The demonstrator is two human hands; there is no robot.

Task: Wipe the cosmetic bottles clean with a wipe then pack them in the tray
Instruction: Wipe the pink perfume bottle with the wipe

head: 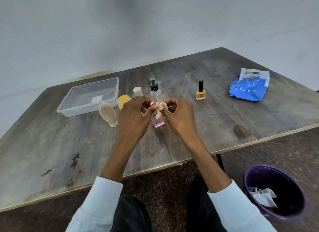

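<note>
Pale grey wall stands behind a worn wooden bench (215, 114) whose dark, scratched top carries the task's things. At its middle, both hands meet over a small pink bottle (158, 122) that stands on the bench top with its shiny pink cap (151, 103) showing between the fingers. The left hand (136, 116) curls round the upper part of the pink bottle from the left, and the right hand (179, 116) pinches a small crumpled wipe (159, 110) against the bottle's neck and front. Just behind the hands stands a clear spray bottle (155, 92) with a black pump, and just left of it a pale pink capped bottle (137, 92) and a round yellow lid or jar (123, 100), both partly hidden by the left hand. A cream brush-like bottle (108, 114) stands tilted near the left hand, just in front of the clear plastic tray (89, 97), which sits at the left of the bench and holds no bottle. To the right, well apart from the hands, a yellow nail polish bottle (200, 92) with a black cap stands upright, and farther right lies a blue wipes pack (250, 85), opened at the top. On the floor at lower right, a purple bin (274, 192) holds crumpled white wipes. Light blue sleeves (101, 202) cover the forearms.
</note>
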